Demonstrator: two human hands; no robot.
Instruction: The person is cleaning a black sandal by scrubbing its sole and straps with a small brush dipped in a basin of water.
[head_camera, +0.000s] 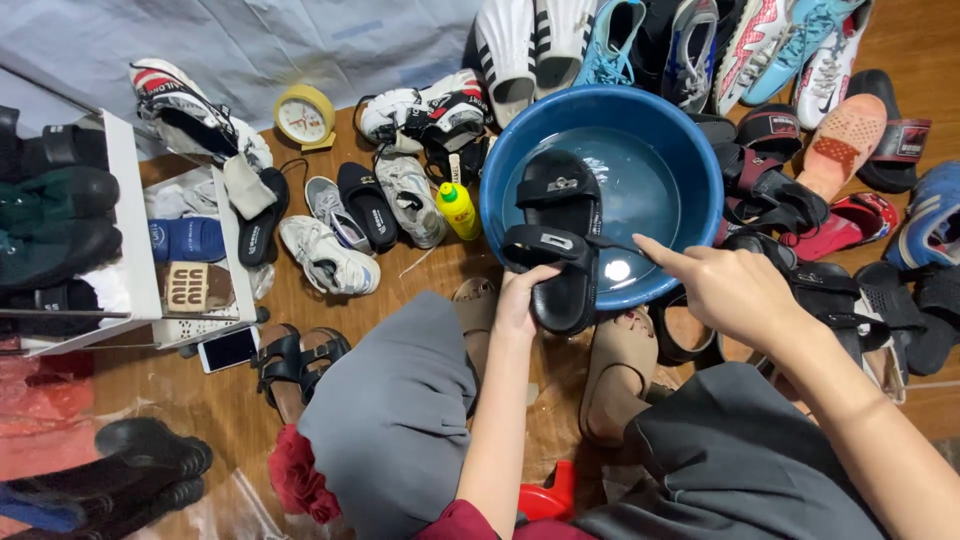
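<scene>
Our left hand (520, 295) has its grip closed around the near end of a black sandal (557, 240), which lies across the near rim of the blue basin (500, 170) with its far end over the water. Our right hand (725, 290) holds nothing we can make out; its forefinger points left, just beside the sandal's strap, and its other fingers are curled. The basin sits on the wooden floor (200, 400), with a yellow bottle (458, 208) just to its left and shoes all around.

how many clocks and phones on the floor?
2: one yellow clock near the wall left of the blue basin, one phone beside the white shelf. Shoes may hide others.
</scene>
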